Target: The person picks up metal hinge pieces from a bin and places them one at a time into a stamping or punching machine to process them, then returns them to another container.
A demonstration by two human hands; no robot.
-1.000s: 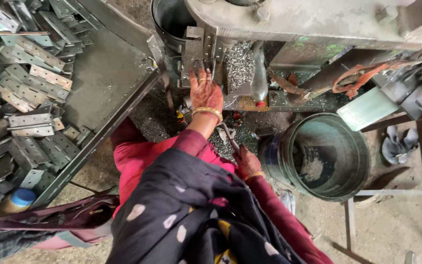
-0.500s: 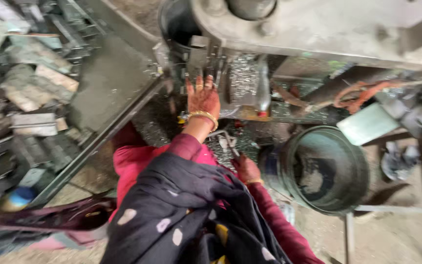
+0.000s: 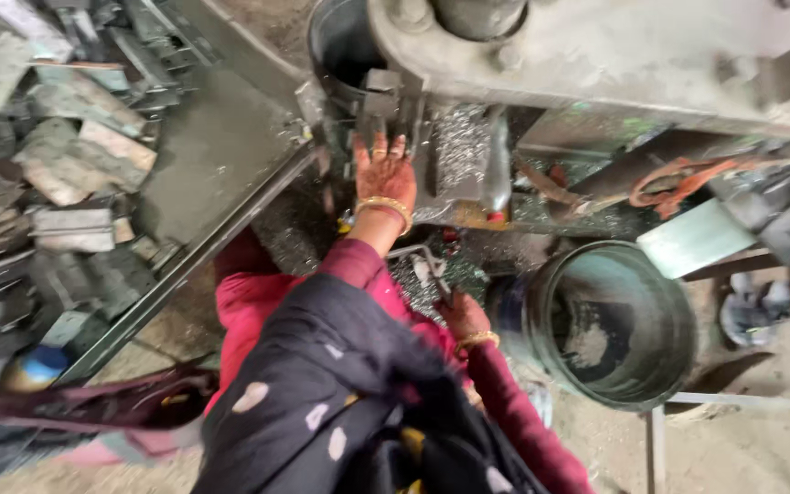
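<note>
Magenta sleeves, gold bangles, dark spotted scarf.

Green drum (image 3: 619,320), blurry metal brackets (image 3: 66,174) maybe.

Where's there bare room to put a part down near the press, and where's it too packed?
The flat grey tray left of the left hand is mostly bare, bordered by the pile of metal plates and the machine. The bucket beside the right hand stands open. The plate pile and the shavings-strewn machine bed are crowded.
</note>
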